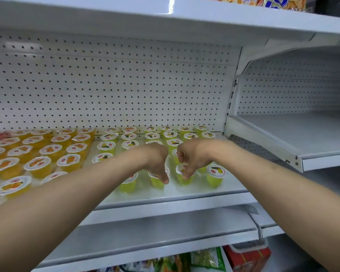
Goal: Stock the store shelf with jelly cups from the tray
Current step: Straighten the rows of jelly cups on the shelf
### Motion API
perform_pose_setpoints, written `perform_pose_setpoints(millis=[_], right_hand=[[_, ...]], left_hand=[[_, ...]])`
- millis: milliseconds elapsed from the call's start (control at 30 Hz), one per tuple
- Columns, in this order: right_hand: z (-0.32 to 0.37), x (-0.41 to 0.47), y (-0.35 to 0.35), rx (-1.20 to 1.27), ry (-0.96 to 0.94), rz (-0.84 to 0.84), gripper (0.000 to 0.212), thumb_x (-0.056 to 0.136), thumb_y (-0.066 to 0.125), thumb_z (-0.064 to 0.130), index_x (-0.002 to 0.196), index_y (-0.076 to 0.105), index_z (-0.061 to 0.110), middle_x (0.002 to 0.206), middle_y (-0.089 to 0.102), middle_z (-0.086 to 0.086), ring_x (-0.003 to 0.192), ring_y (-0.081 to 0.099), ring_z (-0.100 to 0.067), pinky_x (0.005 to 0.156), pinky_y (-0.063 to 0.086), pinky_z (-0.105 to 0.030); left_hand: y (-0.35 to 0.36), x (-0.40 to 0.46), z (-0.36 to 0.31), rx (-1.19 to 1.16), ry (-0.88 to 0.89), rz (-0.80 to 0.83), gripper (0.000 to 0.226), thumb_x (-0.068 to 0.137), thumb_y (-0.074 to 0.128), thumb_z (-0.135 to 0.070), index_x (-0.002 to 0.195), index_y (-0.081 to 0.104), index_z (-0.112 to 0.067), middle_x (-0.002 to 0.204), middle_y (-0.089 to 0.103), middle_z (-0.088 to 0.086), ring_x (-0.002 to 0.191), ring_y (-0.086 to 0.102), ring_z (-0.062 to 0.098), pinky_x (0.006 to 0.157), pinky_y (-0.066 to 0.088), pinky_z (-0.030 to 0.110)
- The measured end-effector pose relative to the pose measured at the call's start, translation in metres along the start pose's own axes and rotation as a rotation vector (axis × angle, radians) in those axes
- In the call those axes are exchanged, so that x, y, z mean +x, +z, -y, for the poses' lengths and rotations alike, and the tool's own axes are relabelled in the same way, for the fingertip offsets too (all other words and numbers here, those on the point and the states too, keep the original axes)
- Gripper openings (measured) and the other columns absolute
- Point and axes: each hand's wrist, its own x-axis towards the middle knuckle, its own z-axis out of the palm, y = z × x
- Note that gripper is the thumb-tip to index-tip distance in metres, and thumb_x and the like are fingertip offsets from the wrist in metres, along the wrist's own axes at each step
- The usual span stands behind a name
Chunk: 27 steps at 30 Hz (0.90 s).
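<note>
Rows of yellow-green jelly cups (215, 174) with white printed lids stand on the right part of the white shelf (194, 190). Orange jelly cups (37, 165) fill its left part. Both my hands reach in over the front row of green cups, fingers hanging downward. The fingertips of my left hand (158, 162) hang just beside a front cup (155, 181) whose lid is partly hidden. My right hand (191, 158) has its fingertips on the lid of the neighbouring cup (185, 178), which stands on the shelf. No tray is in view.
A pegboard back wall (116, 85) rises behind the cups, and another shelf (165, 18) hangs overhead. To the right is a separate bare white shelf (302, 138). Packaged snacks (208, 259) lie on a lower level below.
</note>
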Motion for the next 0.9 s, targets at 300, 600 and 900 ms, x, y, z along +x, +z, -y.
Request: perform_pose_setpoints(millis=[300, 600, 900], right_hand=[[0.001, 0.0, 0.0, 0.01, 0.006, 0.0, 0.064, 0.074, 0.086, 0.04, 0.126, 0.054, 0.02, 0.114, 0.06, 0.002, 0.104, 0.063, -0.024, 0.086, 0.054, -0.034], [-0.025, -0.005, -0.022, 0.055, 0.091, -0.235, 0.064, 0.078, 0.075, 0.056, 0.13, 0.053, 0.025, 0.127, 0.06, 0.002, 0.113, 0.058, -0.023, 0.096, 0.05, -0.038], [-0.085, 0.01, -0.046, 0.166, 0.228, -0.462, 0.065, 0.096, 0.042, 0.065, 0.144, 0.044, 0.021, 0.143, 0.051, -0.008, 0.129, 0.048, -0.027, 0.087, 0.041, -0.032]], left_hand=[[0.002, 0.0, 0.005, -0.012, 0.018, 0.0, 0.06, 0.075, 0.081, -0.045, 0.117, 0.06, -0.009, 0.117, 0.063, 0.007, 0.106, 0.059, 0.025, 0.083, 0.049, 0.031], [-0.024, 0.008, 0.012, -0.051, 0.042, -0.174, 0.068, 0.08, 0.071, -0.056, 0.13, 0.051, -0.015, 0.125, 0.059, 0.003, 0.113, 0.055, 0.024, 0.084, 0.046, 0.03], [-0.064, 0.062, 0.008, -0.128, -0.012, -0.411, 0.066, 0.098, 0.035, -0.061, 0.137, 0.045, -0.008, 0.13, 0.057, 0.012, 0.117, 0.055, 0.03, 0.092, 0.047, 0.039]])
